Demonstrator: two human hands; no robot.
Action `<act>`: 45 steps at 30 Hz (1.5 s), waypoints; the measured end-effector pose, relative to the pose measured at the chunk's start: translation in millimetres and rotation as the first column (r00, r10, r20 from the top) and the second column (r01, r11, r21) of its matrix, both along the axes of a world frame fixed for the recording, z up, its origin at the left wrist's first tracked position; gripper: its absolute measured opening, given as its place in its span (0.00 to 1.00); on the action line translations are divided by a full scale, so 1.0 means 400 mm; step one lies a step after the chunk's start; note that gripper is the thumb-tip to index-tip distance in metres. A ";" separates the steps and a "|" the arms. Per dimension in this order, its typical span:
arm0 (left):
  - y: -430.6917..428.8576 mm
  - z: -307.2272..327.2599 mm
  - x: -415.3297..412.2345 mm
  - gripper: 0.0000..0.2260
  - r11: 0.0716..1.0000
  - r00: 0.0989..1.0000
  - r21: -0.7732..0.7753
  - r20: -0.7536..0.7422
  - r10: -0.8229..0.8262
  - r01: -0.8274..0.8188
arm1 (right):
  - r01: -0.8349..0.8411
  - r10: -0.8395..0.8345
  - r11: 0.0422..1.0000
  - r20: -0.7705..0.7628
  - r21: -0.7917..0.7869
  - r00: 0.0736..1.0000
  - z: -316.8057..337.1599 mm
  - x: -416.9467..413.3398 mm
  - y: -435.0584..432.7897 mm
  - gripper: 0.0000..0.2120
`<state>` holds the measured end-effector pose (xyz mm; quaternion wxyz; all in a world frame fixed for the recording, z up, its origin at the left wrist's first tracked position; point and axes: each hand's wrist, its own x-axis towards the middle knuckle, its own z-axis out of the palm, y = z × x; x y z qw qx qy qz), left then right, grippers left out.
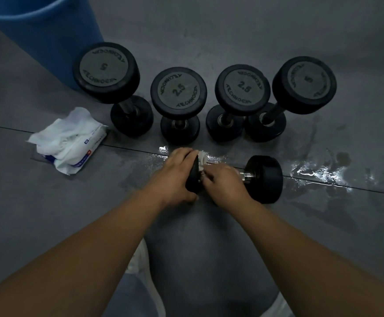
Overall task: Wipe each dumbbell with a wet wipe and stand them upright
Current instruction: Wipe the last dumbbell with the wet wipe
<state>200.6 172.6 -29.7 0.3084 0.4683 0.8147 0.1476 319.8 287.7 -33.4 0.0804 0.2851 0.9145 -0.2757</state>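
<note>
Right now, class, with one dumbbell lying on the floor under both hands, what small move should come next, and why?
Probably slide the right hand and its wipe rightward along the handle of the lying dumbbell. The wipe is bunched against the left head, which the left hand grips, while the handle's right end and the right head show bare.

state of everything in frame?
left 5 dumbbell: upright
left 2.5 dumbbell: upright
right 2.5 dumbbell: upright
right 5 dumbbell: upright
lying dumbbell: on its side
wet wipe: bunched against its handle
wipe pack: open, wipe sticking out
left hand: grips lying dumbbell's head
right hand: holds wet wipe
floor: wet patches
</note>
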 end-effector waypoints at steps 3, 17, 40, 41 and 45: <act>-0.006 -0.001 0.005 0.55 1.000 1.000 0.015 -0.006 0.001 -0.001 | -0.073 0.075 0.997 -0.095 0.016 0.993 -0.005 0.033 0.008 0.10; 0.003 -0.006 -0.002 0.54 1.000 1.000 0.025 0.011 0.010 -0.010 | -0.236 0.238 0.956 0.006 0.176 0.971 0.010 0.044 0.021 0.06; 0.014 0.007 -0.008 0.55 1.000 0.999 0.007 0.027 -0.017 0.017 | -0.532 0.041 0.763 0.793 0.368 0.608 0.085 0.098 -0.036 0.24; 0.012 0.007 -0.006 0.55 1.000 1.000 0.013 0.027 -0.013 0.012 | -0.506 0.050 0.790 0.785 0.347 0.617 0.087 0.106 -0.057 0.23; 0.011 0.010 -0.004 0.54 1.000 1.000 0.025 0.028 -0.006 0.006 | -0.162 -0.010 0.908 0.408 0.385 0.913 0.074 0.081 -0.043 0.12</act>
